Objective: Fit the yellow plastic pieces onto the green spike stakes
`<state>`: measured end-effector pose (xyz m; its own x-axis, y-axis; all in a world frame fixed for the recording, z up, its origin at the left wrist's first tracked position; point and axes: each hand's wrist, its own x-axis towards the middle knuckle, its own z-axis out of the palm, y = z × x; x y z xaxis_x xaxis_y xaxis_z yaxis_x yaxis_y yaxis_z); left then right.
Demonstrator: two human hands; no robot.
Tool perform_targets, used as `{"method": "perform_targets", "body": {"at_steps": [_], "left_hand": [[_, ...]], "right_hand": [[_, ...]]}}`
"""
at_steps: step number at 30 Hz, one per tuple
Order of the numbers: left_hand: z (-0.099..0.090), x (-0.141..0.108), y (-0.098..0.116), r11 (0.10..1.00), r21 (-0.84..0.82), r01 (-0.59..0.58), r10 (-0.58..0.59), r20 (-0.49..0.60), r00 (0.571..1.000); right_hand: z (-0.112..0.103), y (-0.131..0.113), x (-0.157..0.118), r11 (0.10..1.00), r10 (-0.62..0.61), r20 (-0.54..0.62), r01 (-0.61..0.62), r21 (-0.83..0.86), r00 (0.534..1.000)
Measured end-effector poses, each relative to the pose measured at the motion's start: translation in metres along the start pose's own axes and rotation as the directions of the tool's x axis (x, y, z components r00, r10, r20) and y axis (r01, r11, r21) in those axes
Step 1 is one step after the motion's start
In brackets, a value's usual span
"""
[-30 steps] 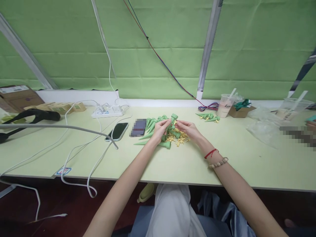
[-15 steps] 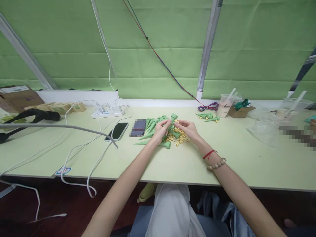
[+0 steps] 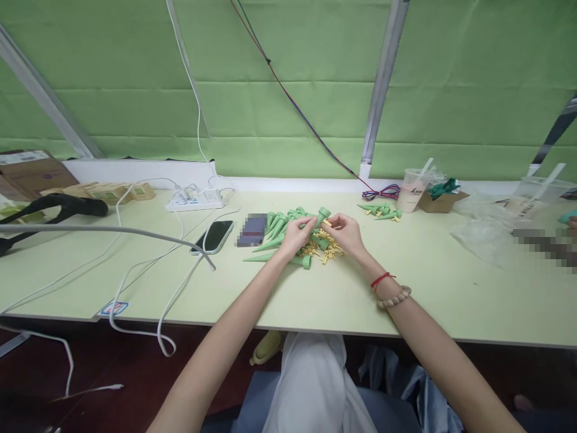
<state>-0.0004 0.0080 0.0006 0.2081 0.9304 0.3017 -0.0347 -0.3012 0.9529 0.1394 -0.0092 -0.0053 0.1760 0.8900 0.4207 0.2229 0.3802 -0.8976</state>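
My left hand is closed on a green plant watering spike, its wide capped end sticking out past the fingertips. Between the fingertips of my right hand is a small yellow valve, close beside the spike; whether the two touch I cannot tell. Below the hands lies a heap of loose yellow valves. More green spikes are piled to the left and partly behind my left hand, and a single long spike lies in front of them.
Several green spikes with yellow valves lie at the back right. Near them stand a drink cup, a small cardboard box and a plastic bag. Two phones, one pixelated, lie left, near a power strip and white cables.
The held spike's capped end has shifted slightly to the right. The yellow valve in my right fingers now shows more clearly beside it. The view has tilted slightly.
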Motion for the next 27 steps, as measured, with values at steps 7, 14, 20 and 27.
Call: {"method": "perform_targets", "body": {"at_steps": [7,14,20,27], "left_hand": [[-0.005,0.003,0.000,0.995,-0.006,-0.102,0.102,0.030,0.994],[-0.010,0.007,-0.004,0.949,0.188,-0.252,0.247,0.049,0.968],[-0.003,0.001,-0.008,0.926,0.256,-0.279,0.300,-0.049,0.953],[-0.003,0.005,-0.012,0.953,0.165,-0.254,0.272,-0.096,0.958]], "right_hand": [[-0.008,0.001,0.005,0.815,0.262,0.421,-0.433,0.384,0.868],[-0.008,0.004,0.004,0.847,0.238,0.385,-0.384,0.366,0.892],[0.001,0.007,0.001,0.997,0.026,-0.069,-0.021,0.069,0.997],[0.002,-0.001,0.004,0.912,0.268,0.135,-0.296,0.285,0.954]]}}
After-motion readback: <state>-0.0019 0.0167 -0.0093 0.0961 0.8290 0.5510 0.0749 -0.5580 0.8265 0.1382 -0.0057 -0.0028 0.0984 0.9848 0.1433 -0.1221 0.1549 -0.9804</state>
